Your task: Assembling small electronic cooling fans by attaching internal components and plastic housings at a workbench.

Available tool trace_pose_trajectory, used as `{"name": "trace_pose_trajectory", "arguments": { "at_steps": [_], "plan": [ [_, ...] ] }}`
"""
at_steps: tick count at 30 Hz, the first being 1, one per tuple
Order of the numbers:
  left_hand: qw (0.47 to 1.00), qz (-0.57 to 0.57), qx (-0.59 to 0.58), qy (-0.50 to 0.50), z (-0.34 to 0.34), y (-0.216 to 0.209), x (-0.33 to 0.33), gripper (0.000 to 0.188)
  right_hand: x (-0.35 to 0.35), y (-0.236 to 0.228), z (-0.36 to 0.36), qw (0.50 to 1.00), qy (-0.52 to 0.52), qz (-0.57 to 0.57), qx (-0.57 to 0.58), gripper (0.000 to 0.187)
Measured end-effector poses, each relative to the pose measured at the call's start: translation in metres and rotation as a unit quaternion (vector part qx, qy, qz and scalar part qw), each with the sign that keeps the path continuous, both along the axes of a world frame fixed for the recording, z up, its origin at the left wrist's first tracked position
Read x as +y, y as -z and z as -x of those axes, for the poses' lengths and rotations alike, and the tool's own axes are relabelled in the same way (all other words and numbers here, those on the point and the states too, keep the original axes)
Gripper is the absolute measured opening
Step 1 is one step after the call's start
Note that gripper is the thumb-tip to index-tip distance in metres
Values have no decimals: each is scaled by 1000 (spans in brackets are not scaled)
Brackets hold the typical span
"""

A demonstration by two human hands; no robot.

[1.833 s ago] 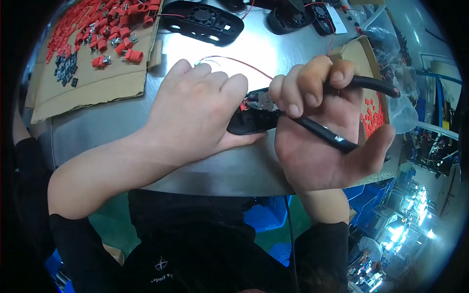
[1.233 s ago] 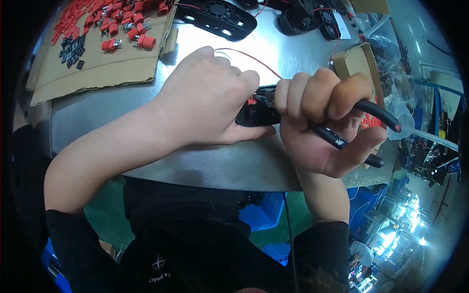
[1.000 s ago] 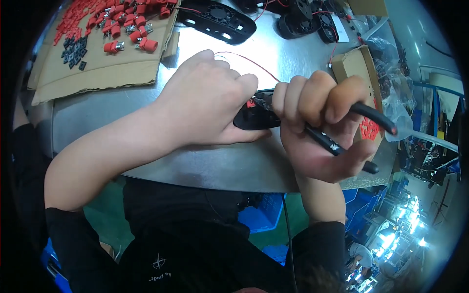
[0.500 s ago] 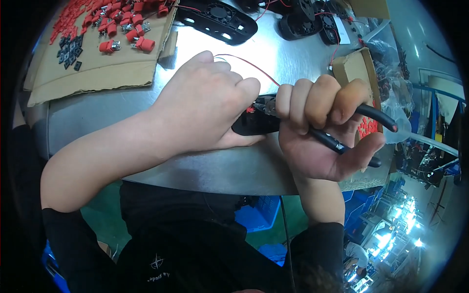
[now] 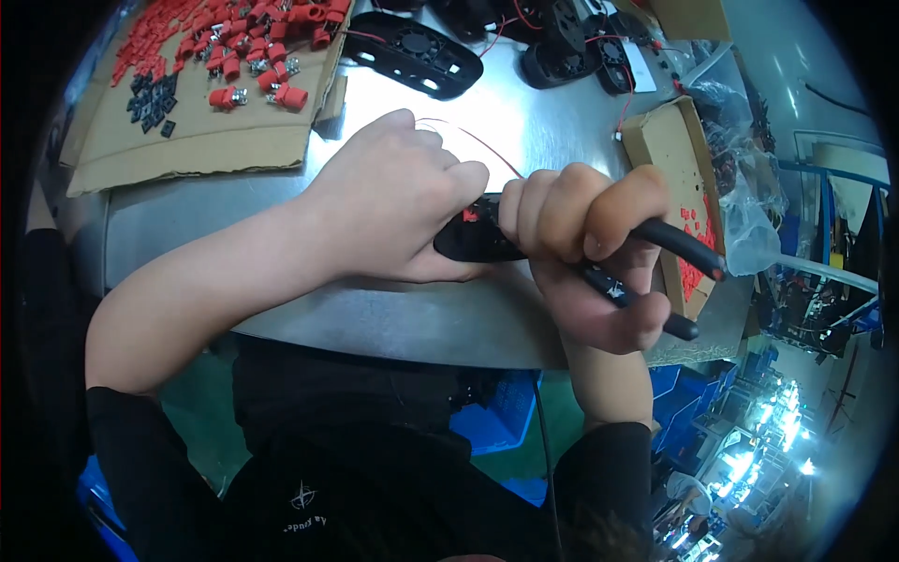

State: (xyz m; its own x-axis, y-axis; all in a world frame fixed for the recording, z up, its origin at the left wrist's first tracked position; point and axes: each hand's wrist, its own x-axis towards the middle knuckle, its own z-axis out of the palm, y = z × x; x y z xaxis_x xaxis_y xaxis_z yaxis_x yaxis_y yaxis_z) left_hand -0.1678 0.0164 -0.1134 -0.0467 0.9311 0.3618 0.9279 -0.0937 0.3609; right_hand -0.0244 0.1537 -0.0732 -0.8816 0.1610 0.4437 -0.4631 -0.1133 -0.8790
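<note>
My left hand point(image 5: 403, 201) is closed round a black plastic housing point(image 5: 466, 242), thumb underneath and knuckles up. On the housing a small red piece point(image 5: 470, 214) shows between my two hands. Fingers of my right hand point(image 5: 581, 229) wrap a pair of pliers with black handles point(image 5: 688, 250); the handle ends stick out to the right, somewhat apart. The pliers' jaws are hidden behind my right fingers, which lie against or just over the housing's right end. From behind my hands a thin red wire point(image 5: 482, 142) curves over the metal table.
Cardboard point(image 5: 206, 155) at the far left bears red-capped metal parts point(image 5: 281, 96), red bits and small black squares point(image 5: 150, 98). Several black housings point(image 5: 412, 51) lie at the back. A cardboard box point(image 5: 646, 140) with red pieces point(image 5: 691, 262) stands right, beside clear plastic bags point(image 5: 749, 211).
My right hand has shifted left with the pliers, its thumb now more curled in. The pliers' jaws, visible before, are covered. My left hand keeps its hold; the whole view has shifted slightly.
</note>
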Motion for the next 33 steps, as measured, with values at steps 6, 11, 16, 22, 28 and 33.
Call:
{"name": "trace_pose_trajectory", "arguments": {
  "at_steps": [6, 11, 16, 22, 28, 33],
  "plan": [
    [999, -25, 39, 2, -2, -6, -3, 56, 44, -30, -1, 982, 117, -140, 44, 45],
    [993, -82, -75, 33, 17, -16, -3, 54, 51, -40, 5, 880, 46, -405, -244, 32],
    [817, 28, -566, 112, 16, -16, -14, 51, 36, -37, 5, 879, 40, -383, -281, 22],
    [666, 126, -734, 40, 17, -43, -13, 39, 37, -34, 3, 934, 176, -175, -257, 27],
    [892, 140, -426, -62, 6, -37, -19, 31, 33, -29, 9, 873, -1, -274, -403, 24],
    [958, 41, -283, -32, 4, -43, -20, 27, 34, -28, 4, 880, -21, -249, -403, 20]
  ]
}}
